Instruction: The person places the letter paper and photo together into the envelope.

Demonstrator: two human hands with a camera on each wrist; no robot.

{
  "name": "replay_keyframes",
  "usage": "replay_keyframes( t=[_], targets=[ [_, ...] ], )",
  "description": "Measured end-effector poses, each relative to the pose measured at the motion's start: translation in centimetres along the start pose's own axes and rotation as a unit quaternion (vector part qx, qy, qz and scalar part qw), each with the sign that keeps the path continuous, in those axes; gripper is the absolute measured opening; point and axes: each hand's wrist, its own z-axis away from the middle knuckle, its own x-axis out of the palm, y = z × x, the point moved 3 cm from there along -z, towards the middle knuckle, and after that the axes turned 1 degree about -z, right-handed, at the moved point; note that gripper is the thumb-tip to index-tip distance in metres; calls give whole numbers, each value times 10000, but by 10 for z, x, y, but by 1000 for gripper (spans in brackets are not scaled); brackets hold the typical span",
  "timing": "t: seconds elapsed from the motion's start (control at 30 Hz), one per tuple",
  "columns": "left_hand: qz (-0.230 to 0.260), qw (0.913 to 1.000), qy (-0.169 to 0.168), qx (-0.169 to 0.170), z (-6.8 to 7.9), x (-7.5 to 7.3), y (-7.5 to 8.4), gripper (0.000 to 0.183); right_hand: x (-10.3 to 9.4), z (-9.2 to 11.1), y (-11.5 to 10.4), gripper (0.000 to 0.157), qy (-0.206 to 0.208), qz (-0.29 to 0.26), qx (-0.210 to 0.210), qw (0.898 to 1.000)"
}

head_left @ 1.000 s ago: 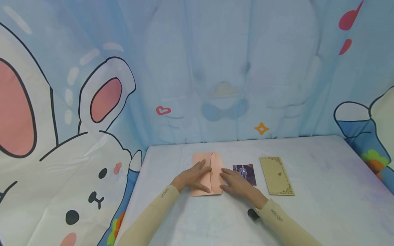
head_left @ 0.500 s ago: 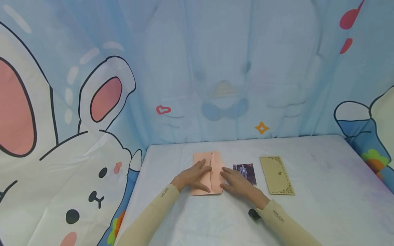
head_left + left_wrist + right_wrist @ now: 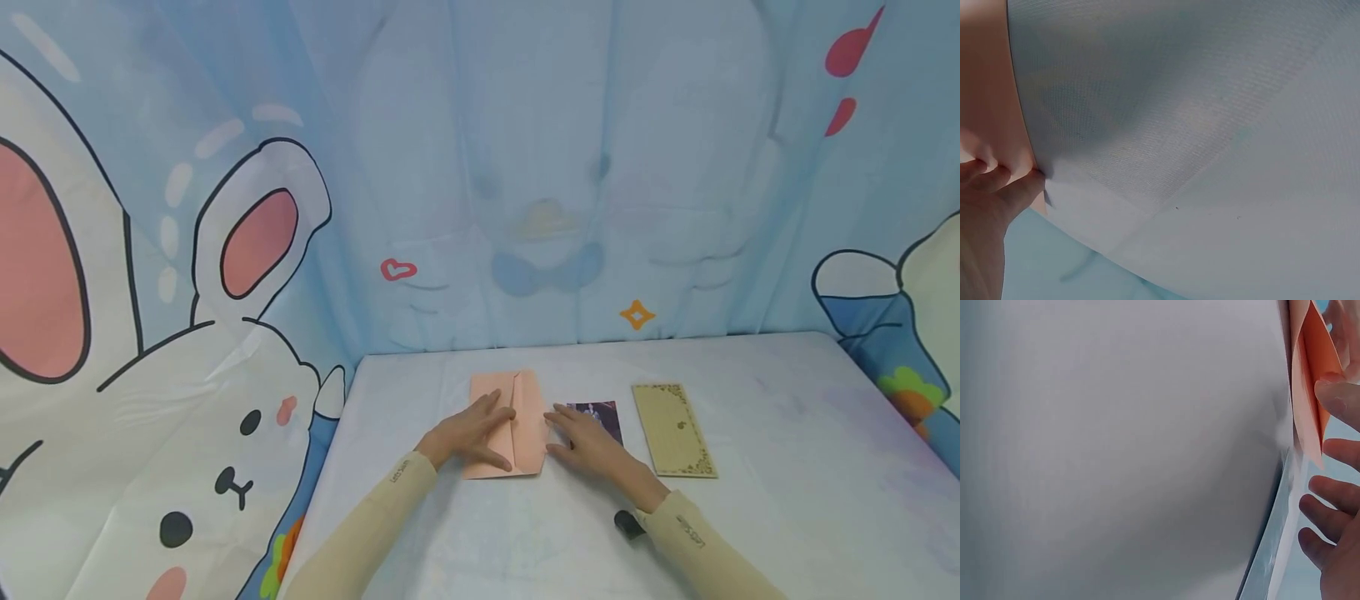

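Note:
A pink paper envelope point(image 3: 531, 417) lies on the white-covered table, its lengthwise seam facing up. My left hand point(image 3: 472, 429) rests on its left half with fingers spread. In the left wrist view, the fingertips of the left hand point(image 3: 991, 200) touch the envelope point(image 3: 991, 94). My right hand point(image 3: 592, 446) is at the envelope's right edge with loosely extended fingers, partly covering a small dark photo point(image 3: 609, 417). In the right wrist view, the envelope point(image 3: 1304, 381) gapes at an edge, showing a deeper orange inside, and the right hand point(image 3: 1341, 506) holds nothing; its thumb is near that gap.
A tan card point(image 3: 675, 429) with ornate dark corner patterns lies to the right of the photo. A small black object point(image 3: 628, 525) sits by the right wrist. A blue curtain point(image 3: 480, 208) with cartoon prints hangs behind the table.
My right hand has shifted slightly right, off the envelope's edge, and now covers more of the photo. The left hand and the envelope look unmoved.

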Motion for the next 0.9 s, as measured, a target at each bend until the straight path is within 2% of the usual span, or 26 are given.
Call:
replay_keyframes(
  t=[0.17,0.37,0.73,0.9],
  targets=[
    [4,10000,-18,2,1,0,1,92,-3,3,7,57,105,143,169,9997],
    [5,10000,-16,48,1,0,2,91,-8,8,18,57,360,232,157,9990],
    [-49,10000,-53,25,1,-1,0,93,-20,15,34,56,486,207,438,9976],
    [-44,10000,-48,22,1,-2,1,93,-24,18,42,56,576,394,513,9962]
  ],
)
